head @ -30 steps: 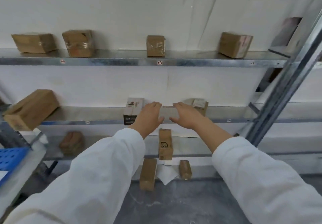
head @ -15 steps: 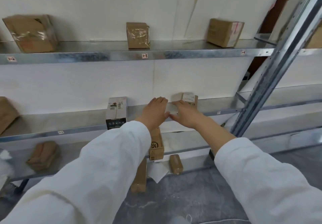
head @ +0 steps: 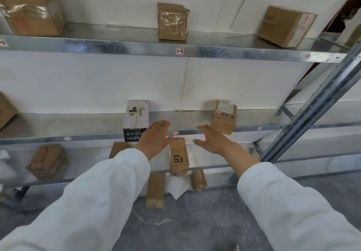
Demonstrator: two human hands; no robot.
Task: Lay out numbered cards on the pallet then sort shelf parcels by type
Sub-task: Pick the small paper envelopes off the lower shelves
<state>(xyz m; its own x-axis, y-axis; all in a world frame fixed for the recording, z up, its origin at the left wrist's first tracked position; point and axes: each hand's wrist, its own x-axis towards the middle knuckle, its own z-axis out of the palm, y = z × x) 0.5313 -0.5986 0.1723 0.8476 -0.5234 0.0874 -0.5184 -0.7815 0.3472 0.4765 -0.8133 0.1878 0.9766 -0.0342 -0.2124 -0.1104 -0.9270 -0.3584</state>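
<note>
My left hand (head: 155,138) and my right hand (head: 212,138) hover open, fingers straight, in front of the middle shelf's front edge (head: 195,132), a gap between them, holding nothing. A white and black carton (head: 136,119) stands on that shelf just left of my left hand. A small brown parcel with a white label (head: 224,116) stands just right of my right hand. Below, a brown SF box (head: 178,156) sits on the lower shelf between my wrists.
The top shelf (head: 136,46) carries three brown parcels (head: 172,22), one at the left (head: 31,9), one at the right (head: 286,26). Another brown parcel (head: 47,160) lies on the lower shelf, left. Brown packages (head: 155,190) and a white bag lie on the grey floor. A slanted steel upright (head: 312,106) stands right.
Both hands have drawn back from the middle shelf and moved apart. The view has shifted right and closer to the shelves.
</note>
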